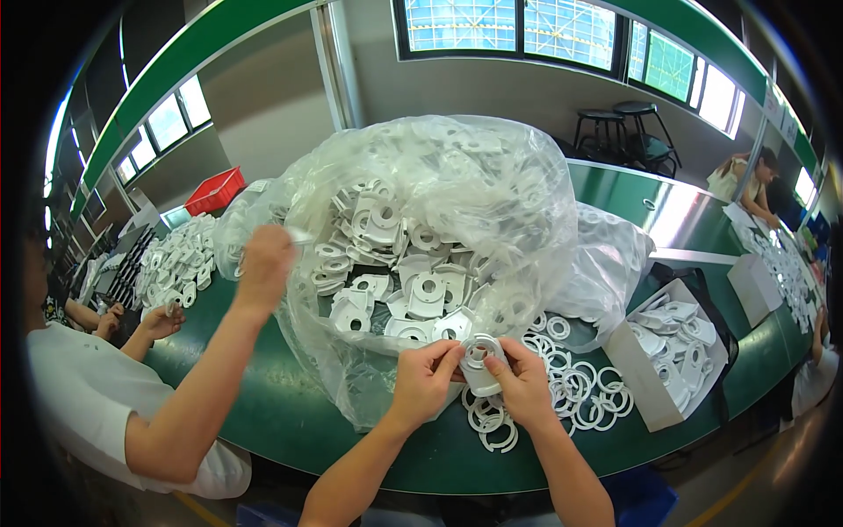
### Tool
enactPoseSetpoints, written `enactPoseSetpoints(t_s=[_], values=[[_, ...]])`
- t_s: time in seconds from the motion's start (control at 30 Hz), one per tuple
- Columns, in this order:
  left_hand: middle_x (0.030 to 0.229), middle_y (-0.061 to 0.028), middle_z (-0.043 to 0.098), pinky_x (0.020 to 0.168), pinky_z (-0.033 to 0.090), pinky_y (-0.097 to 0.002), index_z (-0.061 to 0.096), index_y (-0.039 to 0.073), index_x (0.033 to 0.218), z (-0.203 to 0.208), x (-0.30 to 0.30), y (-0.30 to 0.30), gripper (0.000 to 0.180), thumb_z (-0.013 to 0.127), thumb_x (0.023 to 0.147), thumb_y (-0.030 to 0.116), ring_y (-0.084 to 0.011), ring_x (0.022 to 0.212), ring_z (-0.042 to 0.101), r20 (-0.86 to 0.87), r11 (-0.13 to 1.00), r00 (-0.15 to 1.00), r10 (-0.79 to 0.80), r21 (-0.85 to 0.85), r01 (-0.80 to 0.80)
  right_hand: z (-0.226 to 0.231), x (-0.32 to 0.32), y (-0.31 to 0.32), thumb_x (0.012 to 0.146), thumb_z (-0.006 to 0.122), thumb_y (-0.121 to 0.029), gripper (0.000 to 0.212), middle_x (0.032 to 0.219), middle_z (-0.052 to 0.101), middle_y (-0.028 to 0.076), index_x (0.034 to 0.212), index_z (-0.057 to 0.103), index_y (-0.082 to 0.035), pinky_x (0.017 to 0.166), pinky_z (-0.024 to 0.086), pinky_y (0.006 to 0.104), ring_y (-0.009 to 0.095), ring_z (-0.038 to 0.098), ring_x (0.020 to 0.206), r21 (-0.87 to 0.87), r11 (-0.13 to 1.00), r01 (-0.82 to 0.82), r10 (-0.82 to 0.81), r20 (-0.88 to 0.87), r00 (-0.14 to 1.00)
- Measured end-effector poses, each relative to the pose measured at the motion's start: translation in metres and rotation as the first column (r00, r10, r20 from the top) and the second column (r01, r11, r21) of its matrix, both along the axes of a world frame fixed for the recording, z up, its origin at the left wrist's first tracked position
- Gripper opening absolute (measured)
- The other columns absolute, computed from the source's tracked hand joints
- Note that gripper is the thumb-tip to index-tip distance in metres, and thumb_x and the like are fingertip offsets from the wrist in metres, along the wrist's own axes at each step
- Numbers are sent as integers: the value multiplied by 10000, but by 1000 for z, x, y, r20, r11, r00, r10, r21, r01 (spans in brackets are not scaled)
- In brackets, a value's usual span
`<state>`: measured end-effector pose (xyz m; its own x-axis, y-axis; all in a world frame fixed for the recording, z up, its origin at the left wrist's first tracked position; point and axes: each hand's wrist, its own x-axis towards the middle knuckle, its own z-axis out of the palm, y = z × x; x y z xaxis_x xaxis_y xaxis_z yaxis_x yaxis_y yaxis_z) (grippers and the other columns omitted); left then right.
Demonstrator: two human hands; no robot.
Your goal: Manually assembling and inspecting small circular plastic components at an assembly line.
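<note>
Both my hands hold one white plastic part (481, 364) with a round collar, just above the green table edge. My left hand (425, 378) grips its left side with the fingertips. My right hand (525, 382) pinches its right side. Right behind the part gapes a big clear plastic bag (527, 202) full of the same white parts (413, 290). Loose white rings (580, 386) lie on the table under and to the right of my right hand.
A co-worker's arm (211, 369) on my left reaches up to the bag's edge. A grey cardboard box (628, 369) with white parts stands at the right. More white parts (180, 259) are heaped at the left, near a red crate (215, 189). Another person (755, 180) works far right.
</note>
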<state>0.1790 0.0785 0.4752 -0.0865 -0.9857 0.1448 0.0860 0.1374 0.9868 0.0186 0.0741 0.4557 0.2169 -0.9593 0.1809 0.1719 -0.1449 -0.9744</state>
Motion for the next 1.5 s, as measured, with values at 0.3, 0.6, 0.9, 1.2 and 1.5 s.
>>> enactPoseSetpoints(t_s=[0.3, 0.6, 0.9, 1.2, 1.5], values=[[787, -111, 664, 647, 573, -282, 615, -101, 959, -5, 2, 0, 161, 535, 903, 28, -155, 714, 663, 61, 998, 998, 5, -65, -2, 2, 1, 2, 906, 540, -46, 200, 947, 612, 41, 1090, 564, 30, 764, 450, 226, 87, 561, 852, 8, 1000, 10, -10, 24, 1000], [827, -106, 675, 710, 552, -273, 627, -66, 992, -4, -1, 0, 149, 568, 878, 8, -156, 762, 668, 56, 994, 997, 56, -99, -50, -2, 1, -2, 864, 581, -3, 188, 944, 630, 60, 1047, 604, 31, 729, 451, 222, 90, 569, 830, -10, 998, 63, -62, 77, 995], [1074, -152, 649, 876, 500, -328, 625, 14, 1018, 11, 0, 9, 374, 683, 666, -99, -286, 1004, 633, 220, 705, 930, 294, -707, -56, 11, -1, 5, 661, 623, 131, 224, 1029, 643, 163, 816, 701, -11, 888, 468, 374, 315, 592, 1047, -681, 680, 271, -365, 5, 931], [1099, -197, 635, 857, 522, -343, 616, -7, 1022, 13, -5, 15, 423, 649, 632, -169, -319, 1030, 628, 122, 657, 981, 152, -754, -8, 17, -3, 18, 738, 671, -56, 41, 977, 666, 136, 758, 704, -67, 853, 511, 417, 362, 612, 994, -908, 316, 276, -618, 24, 786], [1173, -202, 588, 902, 488, -321, 545, -83, 1173, 20, -6, 16, 412, 601, 766, -121, -238, 1074, 589, 60, 891, 998, 29, -453, 2, 17, -2, 6, 686, 651, 38, 187, 968, 660, 124, 854, 695, -31, 780, 504, 346, 297, 626, 906, -823, 513, 243, -564, -109, 819]])
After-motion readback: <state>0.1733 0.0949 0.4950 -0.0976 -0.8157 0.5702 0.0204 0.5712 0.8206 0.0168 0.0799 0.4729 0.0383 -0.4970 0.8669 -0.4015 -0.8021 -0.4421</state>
